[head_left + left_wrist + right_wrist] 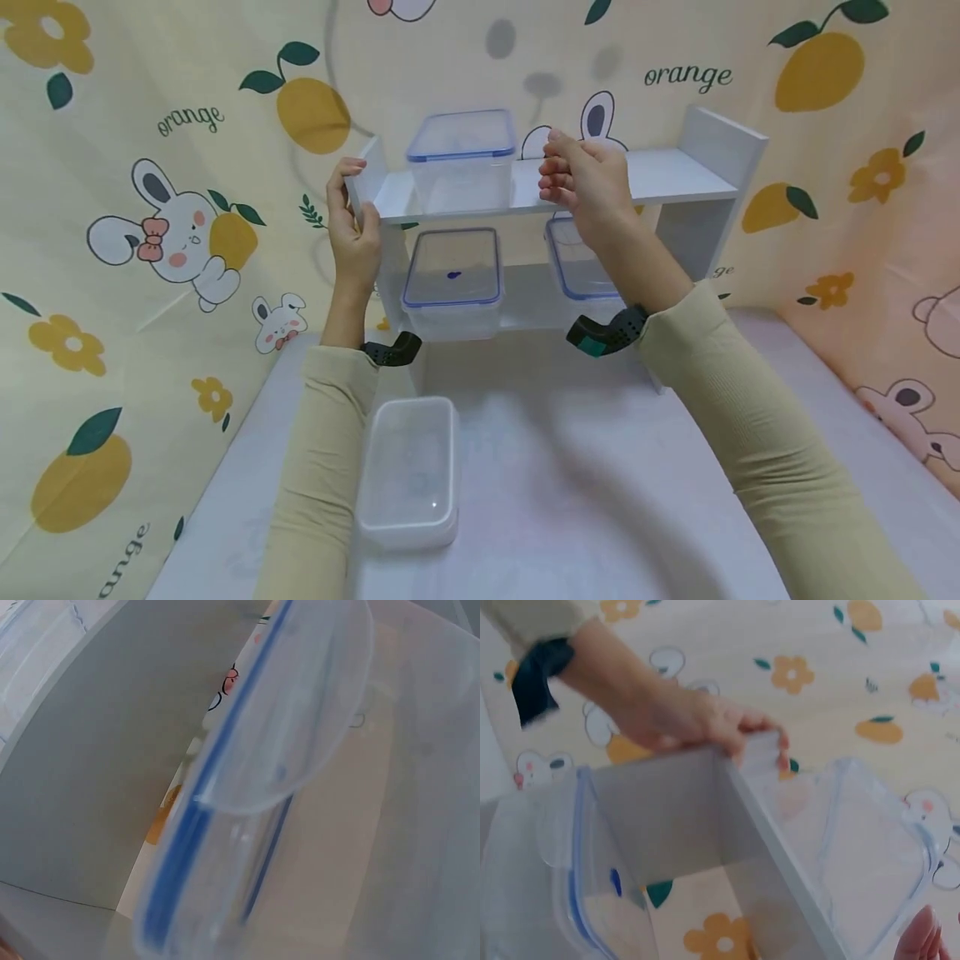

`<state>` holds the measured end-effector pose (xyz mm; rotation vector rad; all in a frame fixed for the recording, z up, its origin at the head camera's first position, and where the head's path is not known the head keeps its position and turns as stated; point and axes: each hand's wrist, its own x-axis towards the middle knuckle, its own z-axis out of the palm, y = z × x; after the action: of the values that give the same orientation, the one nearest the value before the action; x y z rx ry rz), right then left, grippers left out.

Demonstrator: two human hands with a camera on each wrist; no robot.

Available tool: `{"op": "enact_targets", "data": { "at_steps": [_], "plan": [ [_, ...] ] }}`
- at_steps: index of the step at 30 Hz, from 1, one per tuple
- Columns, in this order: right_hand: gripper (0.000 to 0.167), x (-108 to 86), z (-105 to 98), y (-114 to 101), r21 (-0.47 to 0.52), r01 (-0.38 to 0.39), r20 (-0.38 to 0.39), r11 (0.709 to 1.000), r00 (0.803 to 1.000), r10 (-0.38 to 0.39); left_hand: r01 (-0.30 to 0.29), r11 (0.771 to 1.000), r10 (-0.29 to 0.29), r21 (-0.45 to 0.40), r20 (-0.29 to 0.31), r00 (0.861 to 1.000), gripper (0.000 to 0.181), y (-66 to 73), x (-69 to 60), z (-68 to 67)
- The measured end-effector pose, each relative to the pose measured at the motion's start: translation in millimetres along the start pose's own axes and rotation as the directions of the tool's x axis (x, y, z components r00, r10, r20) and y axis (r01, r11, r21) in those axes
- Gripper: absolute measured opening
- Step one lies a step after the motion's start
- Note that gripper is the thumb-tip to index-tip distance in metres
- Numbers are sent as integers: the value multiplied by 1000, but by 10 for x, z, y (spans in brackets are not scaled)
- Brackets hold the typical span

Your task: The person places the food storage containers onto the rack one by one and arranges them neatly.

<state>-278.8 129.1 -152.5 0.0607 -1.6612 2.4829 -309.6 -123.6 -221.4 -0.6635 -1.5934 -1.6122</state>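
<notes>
Reading the head view as a clock face, the nearest things are two beige sleeves, the left sleeve (307, 483) rising from 7 o'clock and the right sleeve (772, 450) from 4. Between them, also at 7 o'clock, a clear container (408, 471) rests on the white table (555, 517); no blue-edged lid shows on it.

Beyond it, at 10 o'clock, the left hand (354, 242) grips the end panel (372, 171) of a white shelf unit (667, 175), fingers bent over the edge. Between 1 and 2 o'clock the right hand (596, 187) hovers by the upper board, fingers loosely bent and part-way closed, holding nothing — whether it touches the board I cannot tell.

On the lower board stand two blue-rimmed boxes: the lower-left box (453, 279) close to the centre, and the lower-right box (585, 279) towards 2 o'clock, partly behind the right forearm. The upper box (461, 154), lidded too, stands on the upper board near 12. Farthest is the printed backdrop (187, 350).

I judge the work well along: three lidded boxes are shelved. What seems left is the table container — unlidded, as far as shows, and off the shelves.
</notes>
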Motion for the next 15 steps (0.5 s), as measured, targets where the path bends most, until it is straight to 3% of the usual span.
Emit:
{"op": "enact_targets", "data": {
  "at_steps": [4,15],
  "plan": [
    [17,-148,-30,62,1,-24,24,1000,999,24,7,1000,-7,-9,-14,1000,37,46,-27,2],
    [22,-499,-85,235,-42,-24,116,999,993,29,-20,997,19,-70,-5,1000,39,-46,0,15]
  ]
}}
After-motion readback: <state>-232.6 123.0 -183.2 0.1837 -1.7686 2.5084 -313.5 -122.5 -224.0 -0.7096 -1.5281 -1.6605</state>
